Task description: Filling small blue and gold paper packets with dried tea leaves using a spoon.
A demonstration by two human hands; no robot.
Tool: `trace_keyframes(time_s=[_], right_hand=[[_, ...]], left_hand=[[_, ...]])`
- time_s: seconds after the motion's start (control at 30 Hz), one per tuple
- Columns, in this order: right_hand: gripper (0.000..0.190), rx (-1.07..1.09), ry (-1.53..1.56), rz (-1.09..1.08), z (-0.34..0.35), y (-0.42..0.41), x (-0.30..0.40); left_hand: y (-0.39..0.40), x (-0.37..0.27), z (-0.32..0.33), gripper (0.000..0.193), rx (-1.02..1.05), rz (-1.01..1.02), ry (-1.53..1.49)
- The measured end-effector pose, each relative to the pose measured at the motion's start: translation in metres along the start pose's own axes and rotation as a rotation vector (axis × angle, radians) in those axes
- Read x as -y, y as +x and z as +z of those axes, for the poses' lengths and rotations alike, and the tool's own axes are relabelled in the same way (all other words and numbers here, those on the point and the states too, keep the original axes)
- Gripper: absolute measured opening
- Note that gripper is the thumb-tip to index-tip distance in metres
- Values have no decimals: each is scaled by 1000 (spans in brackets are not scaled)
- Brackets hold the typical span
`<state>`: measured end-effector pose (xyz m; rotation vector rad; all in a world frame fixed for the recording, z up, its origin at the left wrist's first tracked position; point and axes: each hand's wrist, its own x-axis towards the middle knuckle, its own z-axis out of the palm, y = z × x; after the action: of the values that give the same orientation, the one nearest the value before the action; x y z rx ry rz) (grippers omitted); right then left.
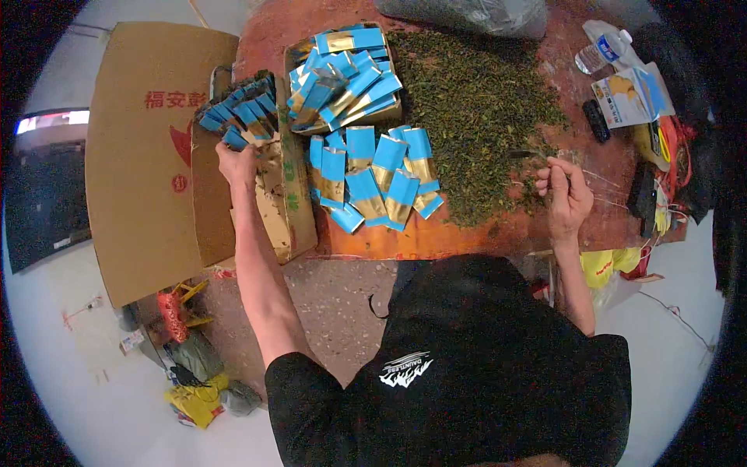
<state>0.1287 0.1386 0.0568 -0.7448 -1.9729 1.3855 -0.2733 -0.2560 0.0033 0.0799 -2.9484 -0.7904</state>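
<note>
My left hand (238, 162) reaches into a large cardboard box, its fingertips on a small blue-and-gold packet (234, 139) at the end of a cluster of open, upright packets. Over the right edge of the dark green dried leaves (478, 117), my right hand (565, 190) pinches a thin utensil (528, 154), whose exact kind I cannot tell. Loose blue-and-gold packets (390, 153) lie on the red-brown table in front of the leaves. More of them fill a smaller cardboard box (344, 127) behind.
The large cardboard box's flap (146, 163) spreads to the left. A grey plastic bag (467, 14) lies at the table's back. At the right are a water bottle (601, 53), a printed carton (627, 98), a black object (596, 121) and tangled red strips (680, 152).
</note>
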Motion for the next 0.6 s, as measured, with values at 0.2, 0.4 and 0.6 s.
trace_keyframes(time_s=[0.2, 0.4, 0.6], right_hand=[[19, -34, -32, 4, 5, -5, -6], [18, -48, -54, 12, 12, -8, -9], [20, -29, -86, 58, 17, -8, -7]], left_hand=[[22, 5, 19, 68, -11, 29, -37], [39, 6, 32, 70, -22, 37, -106], [51, 13, 42, 75, -60, 54, -12]])
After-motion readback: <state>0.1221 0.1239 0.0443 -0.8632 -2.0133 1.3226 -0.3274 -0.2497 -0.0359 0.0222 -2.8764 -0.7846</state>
